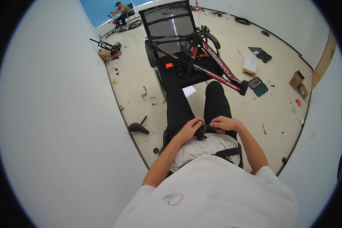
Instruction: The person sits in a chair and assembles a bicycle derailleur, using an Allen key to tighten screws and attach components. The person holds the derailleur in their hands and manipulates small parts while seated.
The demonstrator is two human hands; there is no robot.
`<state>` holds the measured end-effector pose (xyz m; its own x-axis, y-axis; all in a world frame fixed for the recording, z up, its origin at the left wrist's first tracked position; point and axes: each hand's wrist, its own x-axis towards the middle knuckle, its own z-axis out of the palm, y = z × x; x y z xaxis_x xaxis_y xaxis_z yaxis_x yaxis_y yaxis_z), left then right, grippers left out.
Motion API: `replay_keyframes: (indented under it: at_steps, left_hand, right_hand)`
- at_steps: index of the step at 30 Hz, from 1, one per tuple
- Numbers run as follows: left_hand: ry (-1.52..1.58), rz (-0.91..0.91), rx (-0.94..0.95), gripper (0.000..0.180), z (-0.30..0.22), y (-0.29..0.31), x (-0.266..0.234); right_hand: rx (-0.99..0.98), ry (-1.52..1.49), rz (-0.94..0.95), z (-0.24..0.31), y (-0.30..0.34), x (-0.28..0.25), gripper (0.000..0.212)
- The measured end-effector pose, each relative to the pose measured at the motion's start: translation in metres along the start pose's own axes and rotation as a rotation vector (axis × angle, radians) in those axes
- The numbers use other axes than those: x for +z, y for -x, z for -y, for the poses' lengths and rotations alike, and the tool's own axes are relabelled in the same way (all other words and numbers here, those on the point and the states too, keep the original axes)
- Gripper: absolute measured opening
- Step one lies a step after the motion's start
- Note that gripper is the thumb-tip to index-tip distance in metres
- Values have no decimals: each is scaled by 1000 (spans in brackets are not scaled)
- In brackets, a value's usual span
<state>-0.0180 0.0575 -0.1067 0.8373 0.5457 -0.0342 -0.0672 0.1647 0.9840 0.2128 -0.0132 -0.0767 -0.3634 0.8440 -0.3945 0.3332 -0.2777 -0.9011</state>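
Observation:
In my lap my left hand [192, 129] is closed around a small black bicycle part [201, 133], whose exact kind I cannot make out. My right hand [223, 124] is beside it, its fingers pinched together on a thin dark piece [209, 126] that reaches toward the black part. Whether that piece is a tool or belongs to the part is too small to tell. Beyond my knees a black and red bicycle frame [216, 62] lies across a black mesh office chair [167, 28].
An orange-red object [169, 65] sits on the chair seat. A saddle [138, 128] on its post lies on the floor at left. On the right are a green tool case [259, 88], a black case [263, 56] and cardboard boxes [297, 79]. Another person [122, 11] works far back.

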Motion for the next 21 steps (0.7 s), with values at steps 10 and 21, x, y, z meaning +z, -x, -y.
replay_keyframes:
  at_steps: [10,21]
  left_hand:
    - [-624,-29,297,17,-26,9,9]
    - [-732,-29,423,19,-3,-9,41]
  right_hand:
    - [-139,-615,-279,-4,6,-8,21]
    - [-54,-970,-631,-22,-27,-1,22]
